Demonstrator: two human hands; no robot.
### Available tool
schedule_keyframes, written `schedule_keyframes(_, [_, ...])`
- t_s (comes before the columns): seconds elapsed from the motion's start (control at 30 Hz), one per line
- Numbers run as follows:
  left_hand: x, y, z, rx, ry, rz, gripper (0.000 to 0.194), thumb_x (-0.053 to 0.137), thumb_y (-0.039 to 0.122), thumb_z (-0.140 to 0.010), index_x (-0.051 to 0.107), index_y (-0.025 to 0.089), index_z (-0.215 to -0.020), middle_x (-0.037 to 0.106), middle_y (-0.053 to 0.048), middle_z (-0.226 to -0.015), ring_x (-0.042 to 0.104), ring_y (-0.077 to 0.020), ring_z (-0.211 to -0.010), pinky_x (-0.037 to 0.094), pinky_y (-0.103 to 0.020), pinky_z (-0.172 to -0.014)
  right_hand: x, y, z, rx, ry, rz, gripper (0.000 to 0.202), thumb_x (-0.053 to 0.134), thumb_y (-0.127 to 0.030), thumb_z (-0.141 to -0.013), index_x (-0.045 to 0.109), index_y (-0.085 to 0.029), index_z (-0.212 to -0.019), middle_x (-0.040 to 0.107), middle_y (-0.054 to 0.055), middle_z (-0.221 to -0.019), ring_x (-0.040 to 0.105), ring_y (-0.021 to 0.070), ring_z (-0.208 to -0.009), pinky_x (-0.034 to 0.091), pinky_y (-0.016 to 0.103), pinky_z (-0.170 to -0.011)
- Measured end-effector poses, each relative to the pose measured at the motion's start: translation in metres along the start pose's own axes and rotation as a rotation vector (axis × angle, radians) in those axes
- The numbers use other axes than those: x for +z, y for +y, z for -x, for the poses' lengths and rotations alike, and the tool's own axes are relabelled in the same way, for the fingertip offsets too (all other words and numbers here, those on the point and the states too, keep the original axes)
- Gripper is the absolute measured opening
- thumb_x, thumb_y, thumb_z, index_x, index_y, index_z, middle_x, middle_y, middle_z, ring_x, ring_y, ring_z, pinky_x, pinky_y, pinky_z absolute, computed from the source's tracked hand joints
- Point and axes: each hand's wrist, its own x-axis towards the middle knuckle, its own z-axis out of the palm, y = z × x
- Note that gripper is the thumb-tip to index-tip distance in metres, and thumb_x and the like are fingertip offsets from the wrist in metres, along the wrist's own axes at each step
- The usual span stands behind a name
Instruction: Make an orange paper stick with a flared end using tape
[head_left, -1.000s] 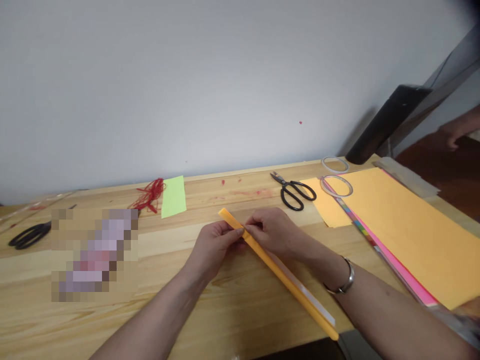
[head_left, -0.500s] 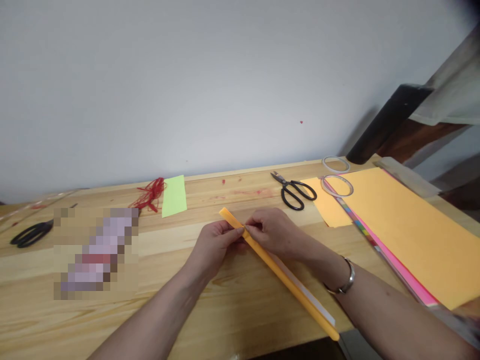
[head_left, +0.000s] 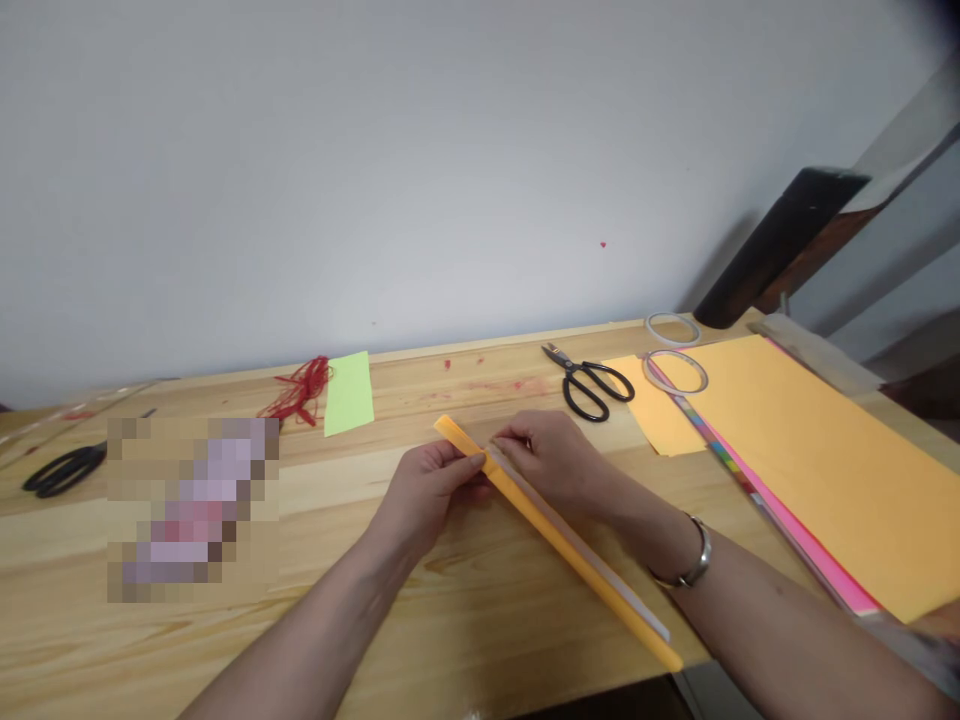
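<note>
A long, narrow folded strip of orange paper point(head_left: 559, 536) runs diagonally from the middle of the table down towards its front edge. My left hand point(head_left: 441, 482) pinches it near its upper end, thumb on top and the other fingers underneath. Along its right side lies a thin white strip point(head_left: 592, 558) that looks like tape backing. My right hand point(head_left: 551, 455) is closed in a pinch at the upper end of this white strip, just right of my left thumb. The fingertips of the right hand partly cover that end.
Black-handled scissors point(head_left: 589, 388) lie behind my right hand. Two tape rolls point(head_left: 673, 328) are by large orange sheets point(head_left: 817, 450) and a smaller orange piece point(head_left: 667, 425). Green paper point(head_left: 349, 393), red string point(head_left: 304, 388) and another pair of scissors point(head_left: 67, 470) lie left, near a blurred-out patch.
My right fingers have shifted slightly up and away from the orange strip. More of the white strip now shows, up to the fingertips. My left hand stays nearly in place.
</note>
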Motion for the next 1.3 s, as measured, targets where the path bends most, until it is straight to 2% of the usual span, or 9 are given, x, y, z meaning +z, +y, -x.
schedule_keyframes(0.1, [0.000, 0.001, 0.000, 0.000, 0.012, 0.003, 0.017, 0.072, 0.024, -0.067, 0.072, 0.012, -0.079, 0.072, -0.007, -0.076, 0.064, -0.0151, -0.069, 0.049, -0.025, -0.066, -0.001, -0.001, 0.000, 0.029, 0.081, -0.036, 0.016, 0.052, -0.016, -0.078, 0.067, -0.016, -0.073, 0.066, 0.000, -0.069, 0.053, 0.0092, -0.063, 0.034, 0.021, -0.057])
schedule_keyframes(0.4, [0.002, 0.002, 0.002, 0.004, 0.029, -0.018, 0.017, 0.072, 0.024, -0.066, 0.071, 0.011, -0.077, 0.071, -0.007, -0.074, 0.063, -0.0151, -0.068, 0.048, -0.024, -0.065, -0.003, -0.005, -0.001, 0.046, -0.022, -0.003, 0.018, 0.054, -0.017, -0.077, 0.072, -0.019, -0.074, 0.070, 0.001, -0.070, 0.056, 0.0107, -0.063, 0.035, 0.022, -0.058])
schedule_keyframes(0.9, [0.005, 0.004, 0.004, 0.012, 0.047, -0.067, 0.018, 0.074, 0.026, -0.064, 0.071, 0.012, -0.075, 0.071, -0.006, -0.072, 0.064, -0.0164, -0.068, 0.048, -0.026, -0.066, -0.004, -0.005, 0.000, 0.054, -0.033, -0.014, 0.019, 0.054, -0.015, -0.076, 0.072, -0.019, -0.072, 0.069, 0.000, -0.068, 0.055, 0.0101, -0.061, 0.035, 0.022, -0.057])
schedule_keyframes(1.03, [0.004, 0.006, 0.004, 0.017, 0.059, -0.045, 0.020, 0.074, 0.027, -0.064, 0.071, 0.012, -0.077, 0.072, -0.007, -0.075, 0.064, -0.0156, -0.068, 0.049, -0.026, -0.067, -0.004, -0.005, -0.001, 0.107, -0.001, -0.049, 0.016, 0.057, -0.025, -0.078, 0.070, -0.018, -0.075, 0.068, 0.001, -0.069, 0.054, 0.0108, -0.063, 0.035, 0.022, -0.057])
schedule_keyframes(1.17, [0.001, 0.009, 0.004, 0.039, 0.099, -0.027, 0.023, 0.076, 0.030, -0.063, 0.071, 0.012, -0.077, 0.072, -0.007, -0.075, 0.064, -0.0155, -0.069, 0.049, -0.024, -0.065, -0.004, -0.001, -0.002, 0.197, -0.117, -0.186, 0.029, 0.059, -0.044, -0.077, 0.068, -0.016, -0.071, 0.064, 0.001, -0.065, 0.051, 0.0103, -0.058, 0.034, 0.022, -0.053])
schedule_keyframes(1.3, [0.001, 0.012, 0.004, 0.050, 0.128, -0.002, 0.025, 0.077, 0.030, -0.061, 0.071, 0.013, -0.077, 0.072, -0.007, -0.076, 0.065, -0.0159, -0.068, 0.050, -0.025, -0.062, -0.004, 0.004, -0.005, 0.277, -0.224, -0.276, 0.032, 0.064, -0.046, -0.070, 0.063, -0.015, -0.064, 0.054, -0.003, -0.058, 0.044, 0.0085, -0.056, 0.031, 0.021, -0.050])
